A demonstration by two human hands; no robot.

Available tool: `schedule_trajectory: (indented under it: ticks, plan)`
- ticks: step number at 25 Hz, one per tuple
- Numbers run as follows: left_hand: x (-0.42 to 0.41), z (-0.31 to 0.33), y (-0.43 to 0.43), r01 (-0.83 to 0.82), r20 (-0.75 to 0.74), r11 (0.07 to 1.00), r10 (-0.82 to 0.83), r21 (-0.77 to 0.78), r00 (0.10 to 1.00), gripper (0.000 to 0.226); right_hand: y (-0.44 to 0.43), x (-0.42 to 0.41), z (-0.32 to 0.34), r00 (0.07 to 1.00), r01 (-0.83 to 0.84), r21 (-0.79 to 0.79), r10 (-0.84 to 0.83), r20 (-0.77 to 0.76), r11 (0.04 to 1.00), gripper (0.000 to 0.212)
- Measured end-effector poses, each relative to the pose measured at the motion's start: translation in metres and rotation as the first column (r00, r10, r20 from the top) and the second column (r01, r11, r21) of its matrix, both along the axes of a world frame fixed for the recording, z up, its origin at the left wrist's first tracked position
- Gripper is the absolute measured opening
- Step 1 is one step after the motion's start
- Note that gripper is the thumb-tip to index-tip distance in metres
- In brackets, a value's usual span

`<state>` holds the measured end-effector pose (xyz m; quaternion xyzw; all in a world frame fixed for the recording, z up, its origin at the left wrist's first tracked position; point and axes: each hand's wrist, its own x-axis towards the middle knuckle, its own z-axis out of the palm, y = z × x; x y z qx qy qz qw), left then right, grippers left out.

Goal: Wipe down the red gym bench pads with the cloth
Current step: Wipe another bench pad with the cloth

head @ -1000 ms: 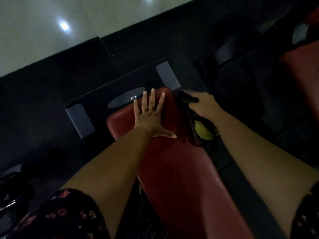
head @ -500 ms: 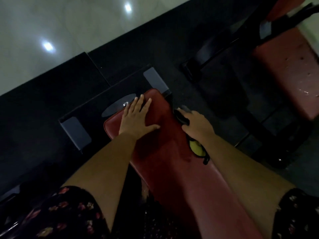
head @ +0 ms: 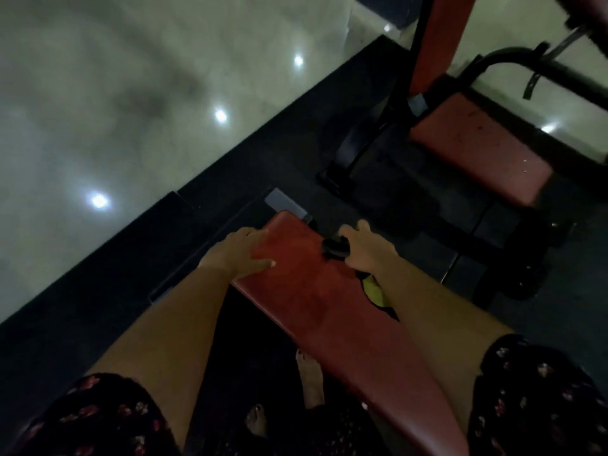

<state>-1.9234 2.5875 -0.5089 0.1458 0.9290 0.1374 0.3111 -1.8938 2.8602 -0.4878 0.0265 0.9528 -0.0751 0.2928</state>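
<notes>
Curling round the cloth (head: 334, 248), seemingly, right fingers (head: 354, 232) clamp; left fingers (head: 250, 234) flat on pad (head: 316, 301).

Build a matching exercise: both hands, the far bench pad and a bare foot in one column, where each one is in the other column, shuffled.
1. left hand
2. right hand
3. far red pad
4. bare foot

A. on the floor, left of the near red pad
B. grips the cloth at the near red pad's right edge
C. upper right, away from both hands
D. rests on the near red pad's left side

Pairs: 1-D, 2-B, 3-C, 4-A
</notes>
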Motion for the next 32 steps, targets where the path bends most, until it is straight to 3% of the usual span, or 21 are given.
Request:
schedule_trajectory:
  ticks: [5,10,13,17,22,29,32]
  plan:
    - [0.013,0.08,0.001,0.113,-0.027,0.993,-0.114,-0.04,0.993,0.071,-0.034,0.009,0.074,0.978,-0.184,0.027,0.185,-0.092,0.983,0.034]
    - [0.013,0.147,-0.022,0.094,-0.099,0.995,-0.095,-0.017,0.991,0.069,-0.052,0.016,0.158,0.958,-0.163,0.096,0.181,-0.224,0.982,0.033]
    - [0.016,0.185,-0.033,0.033,-0.126,0.997,-0.024,0.075,0.992,0.071,-0.053,0.026,0.198,0.941,-0.142,0.154,0.182,-0.284,0.978,0.037]
    - [0.008,0.218,-0.04,-0.026,-0.15,0.978,0.057,0.205,0.987,0.072,-0.041,0.039,0.243,0.951,-0.042,0.131,0.08,-0.299,0.99,0.043]
    - [0.007,0.26,0.008,0.149,-0.208,0.973,-0.111,0.178,0.972,0.068,0.003,0.083,0.277,0.934,0.133,0.125,-0.083,-0.348,0.983,0.037]
    - [0.027,0.308,0.117,0.424,-0.287,0.897,-0.376,0.124,0.881,0.064,0.063,0.145,0.313,0.885,0.358,0.093,-0.306,-0.35,0.929,0.032]
    - [0.038,0.31,0.149,0.481,-0.315,0.867,-0.424,0.129,0.849,0.056,0.087,0.165,0.31,0.894,0.382,0.08,-0.347,-0.283,0.921,0.038]
